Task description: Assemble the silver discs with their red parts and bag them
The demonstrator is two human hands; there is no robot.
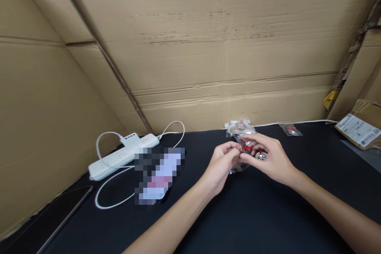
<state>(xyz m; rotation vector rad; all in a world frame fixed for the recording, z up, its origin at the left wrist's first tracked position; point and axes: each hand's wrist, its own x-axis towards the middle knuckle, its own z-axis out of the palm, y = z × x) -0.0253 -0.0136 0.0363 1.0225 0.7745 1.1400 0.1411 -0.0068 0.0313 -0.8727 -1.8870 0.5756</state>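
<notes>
Near the back of the black table, my two hands meet over a small silver trinket with red cord (247, 147). My left hand (222, 162) is closed, its thumb and fingers pinching the trinket's left side. My right hand (272, 158) curls around the other side, thumb and fingertips closed on it. A shiny round silver piece, like a bell (262, 156), hangs on red cord by my right fingers. Clear plastic bags (240, 127) lie just behind my hands, and more crinkled plastic (238, 168) shows below them. My fingers hide part of the trinket.
A small clear packet with a red and silver item (292, 130) lies to the right. At left are a white power strip (123, 156), looping white cables and a pixelated phone-like object (162, 176). Cardboard walls (208, 67) enclose the table; a labelled brown package (360, 129) sits far right.
</notes>
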